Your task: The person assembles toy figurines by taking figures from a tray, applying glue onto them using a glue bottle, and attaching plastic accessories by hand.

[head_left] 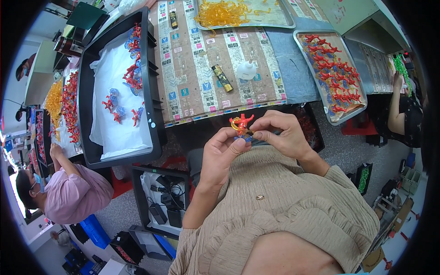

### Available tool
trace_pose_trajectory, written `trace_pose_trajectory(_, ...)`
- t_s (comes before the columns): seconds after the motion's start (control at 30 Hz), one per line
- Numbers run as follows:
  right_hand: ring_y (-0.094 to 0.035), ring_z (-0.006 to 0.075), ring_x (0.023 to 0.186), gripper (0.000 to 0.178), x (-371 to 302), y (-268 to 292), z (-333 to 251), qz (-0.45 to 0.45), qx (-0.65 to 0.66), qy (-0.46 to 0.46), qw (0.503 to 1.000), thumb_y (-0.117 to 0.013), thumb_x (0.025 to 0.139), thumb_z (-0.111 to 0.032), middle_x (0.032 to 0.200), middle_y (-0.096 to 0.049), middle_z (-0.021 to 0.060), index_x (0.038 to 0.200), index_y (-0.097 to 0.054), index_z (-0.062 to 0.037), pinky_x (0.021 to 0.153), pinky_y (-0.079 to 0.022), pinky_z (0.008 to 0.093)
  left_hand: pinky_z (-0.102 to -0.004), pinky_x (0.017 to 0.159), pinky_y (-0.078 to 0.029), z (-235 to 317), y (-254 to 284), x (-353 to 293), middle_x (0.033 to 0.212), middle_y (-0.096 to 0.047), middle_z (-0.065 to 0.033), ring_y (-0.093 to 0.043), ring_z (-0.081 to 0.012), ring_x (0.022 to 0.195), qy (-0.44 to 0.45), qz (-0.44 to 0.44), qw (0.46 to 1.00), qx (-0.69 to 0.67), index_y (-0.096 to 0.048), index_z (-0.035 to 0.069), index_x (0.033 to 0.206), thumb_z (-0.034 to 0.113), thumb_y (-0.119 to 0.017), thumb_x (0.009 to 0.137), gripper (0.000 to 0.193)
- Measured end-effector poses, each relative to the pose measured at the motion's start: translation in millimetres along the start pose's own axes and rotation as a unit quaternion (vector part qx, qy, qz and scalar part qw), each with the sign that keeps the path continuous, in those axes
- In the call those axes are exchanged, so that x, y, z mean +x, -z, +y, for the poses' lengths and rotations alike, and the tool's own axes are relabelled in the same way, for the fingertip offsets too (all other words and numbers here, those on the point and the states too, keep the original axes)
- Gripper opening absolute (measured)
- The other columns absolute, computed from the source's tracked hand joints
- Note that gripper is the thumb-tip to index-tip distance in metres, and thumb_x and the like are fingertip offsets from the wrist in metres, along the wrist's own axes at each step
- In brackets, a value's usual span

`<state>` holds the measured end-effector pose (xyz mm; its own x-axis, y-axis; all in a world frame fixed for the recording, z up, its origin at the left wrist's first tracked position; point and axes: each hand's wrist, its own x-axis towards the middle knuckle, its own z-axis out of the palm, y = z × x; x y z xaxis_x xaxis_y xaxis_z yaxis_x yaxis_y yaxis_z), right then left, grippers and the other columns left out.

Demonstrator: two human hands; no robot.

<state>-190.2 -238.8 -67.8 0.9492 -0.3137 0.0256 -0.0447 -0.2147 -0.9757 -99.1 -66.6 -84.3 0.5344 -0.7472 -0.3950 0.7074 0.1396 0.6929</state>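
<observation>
My left hand holds a small red plastic figurine by its translucent blue base, in front of my body just off the table edge. A curled, see-through yellow strip loops around the figurine's side. With thumb and forefinger pinched, my right hand meets the figurine's right side, at the end of the yellow strip. Its fingertips partly cover what lies between them, and a small dark spot shows there.
A black tray with white lining and red-blue figurines stands left. A metal tray of figurines lies right, a tray of yellow strips far. Between are a white bottle and a lighter. Two co-workers sit at the sides.
</observation>
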Motion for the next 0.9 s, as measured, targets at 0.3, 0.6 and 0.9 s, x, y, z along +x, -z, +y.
trace_pose_trajectory(0.3, -0.060, 0.0110, 0.073, 0.017, 1.3, -1.7, 6.5, -0.005, -0.005, 0.022, 1.000, -0.072, 0.078, 0.001, 0.083, -0.063, 0.0057, 0.094, -0.069, 0.0001, 0.063, -0.048, 0.0228, -0.0305, 0.084, -0.055, -3.2, 2.2, 1.9, 0.102, -0.064, -0.0080, -0.064, -0.0146, 0.090, 0.019, 0.000, 1.000, -0.017, -0.058, -0.002, 0.111, 0.007, -0.065, 0.088, 0.025)
trace_pose_trajectory(0.6, -0.059, 0.0117, 0.072, 0.016, 4.1, 1.8, 7.3, -0.019, -0.003, 0.019, 1.000, -0.072, 0.078, -0.002, 0.081, -0.064, 0.0064, 0.094, -0.069, 0.0000, 0.062, -0.047, 0.0235, -0.0312, 0.087, -0.054, -2.3, -0.3, 2.6, 0.108, -0.064, -0.0100, -0.065, -0.0167, 0.094, 0.046, -0.016, 0.997, -0.056, -0.056, -0.002, 0.117, 0.007, -0.066, 0.087, 0.033)
trace_pose_trajectory(0.9, -0.061, 0.0190, 0.071, 0.014, 4.0, 4.2, 4.1, -0.003, -0.071, 0.102, 0.992, -0.073, 0.076, -0.003, 0.079, -0.063, 0.0082, 0.089, -0.068, -0.0013, 0.061, -0.049, 0.0285, -0.0315, 0.089, -0.054, -0.6, -5.5, 0.6, 0.111, -0.060, -0.0063, -0.060, -0.0149, 0.101, 0.029, -0.032, 0.999, -0.013, -0.056, -0.001, 0.117, 0.004, -0.065, 0.088, 0.031)
